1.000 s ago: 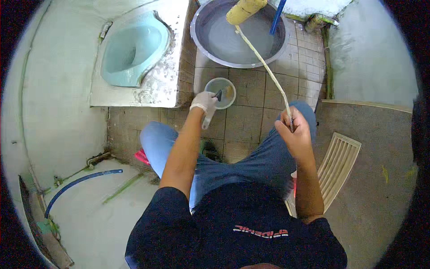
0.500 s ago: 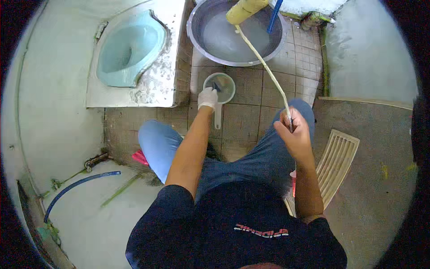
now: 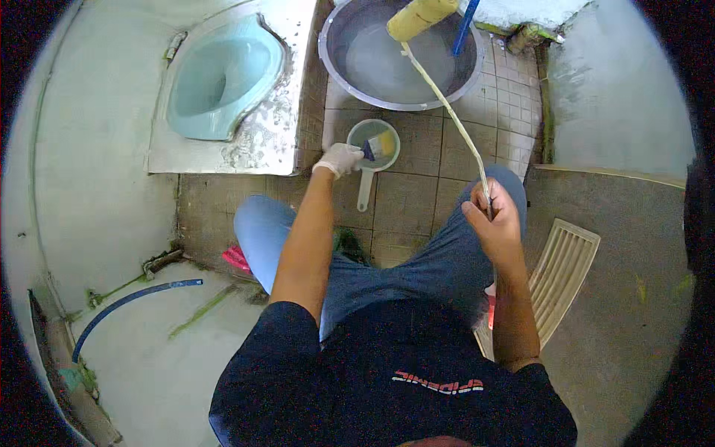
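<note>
My left hand (image 3: pixel 339 159), in a thin white glove, is closed around the dark handle of a flat paintbrush (image 3: pixel 381 145). The brush's yellowish bristles lie over the inside of a white long-handled dipper (image 3: pixel 364 194) on the tiles. Whether they touch liquid in it I cannot tell. My bare right hand (image 3: pixel 493 223), above my right knee, grips the lower end of a paint roller (image 3: pixel 421 16). Its thin, cream-coated bent rod runs up and left to the yellow roller sleeve, which hangs over the large grey basin.
The grey basin (image 3: pixel 328 71) holds cloudy water, and a blue hose (image 3: pixel 465 28) dips into it. At left a light-blue squat toilet (image 3: pixel 223 82) sits in a raised slab (image 3: pixel 264 153). A ribbed beige plastic panel (image 3: pixel 564 272) lies at right, and a pink item (image 3: pixel 236 258) by my left knee.
My left hand has shifted left and turned, and the paintbrush bristles now point right, in plain sight over the dipper. My right hand and the roller are nearly unchanged.
</note>
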Tool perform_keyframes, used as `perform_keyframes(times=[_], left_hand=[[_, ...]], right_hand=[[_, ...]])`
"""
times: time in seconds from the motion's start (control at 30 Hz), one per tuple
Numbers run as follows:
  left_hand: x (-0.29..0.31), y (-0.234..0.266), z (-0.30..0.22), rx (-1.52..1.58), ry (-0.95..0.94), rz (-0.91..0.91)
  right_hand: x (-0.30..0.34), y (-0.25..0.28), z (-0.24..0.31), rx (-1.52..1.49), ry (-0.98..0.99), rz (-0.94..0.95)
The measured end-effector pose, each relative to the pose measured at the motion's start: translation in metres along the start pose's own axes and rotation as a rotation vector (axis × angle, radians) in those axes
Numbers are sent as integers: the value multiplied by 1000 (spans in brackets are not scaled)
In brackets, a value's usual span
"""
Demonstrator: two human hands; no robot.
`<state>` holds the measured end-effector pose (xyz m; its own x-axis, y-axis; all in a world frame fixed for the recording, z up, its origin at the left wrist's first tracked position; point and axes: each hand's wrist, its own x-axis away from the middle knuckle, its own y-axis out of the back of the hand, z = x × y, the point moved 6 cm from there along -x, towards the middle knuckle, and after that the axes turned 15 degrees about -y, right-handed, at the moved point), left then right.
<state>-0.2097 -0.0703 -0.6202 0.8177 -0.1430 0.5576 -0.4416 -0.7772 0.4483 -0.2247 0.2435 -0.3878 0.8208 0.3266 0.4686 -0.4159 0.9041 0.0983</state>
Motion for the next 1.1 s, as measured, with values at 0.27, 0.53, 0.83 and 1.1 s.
perform_keyframes(times=[0.27,0.53,0.83,1.1], left_hand=[[-28,2,-18,-549,-273,58],[-25,-26,-2,-265,80,-532],[-25,-42,-3,12,-45,-531],[12,-36,3,835,170,-465]], right_hand=[[-2,3,-1,6,-6,-11],[-2,5,-10,43,-79,-33],[-4,3,-8,19,-55,-30],[-3,5,-9,14,-71,-35]])
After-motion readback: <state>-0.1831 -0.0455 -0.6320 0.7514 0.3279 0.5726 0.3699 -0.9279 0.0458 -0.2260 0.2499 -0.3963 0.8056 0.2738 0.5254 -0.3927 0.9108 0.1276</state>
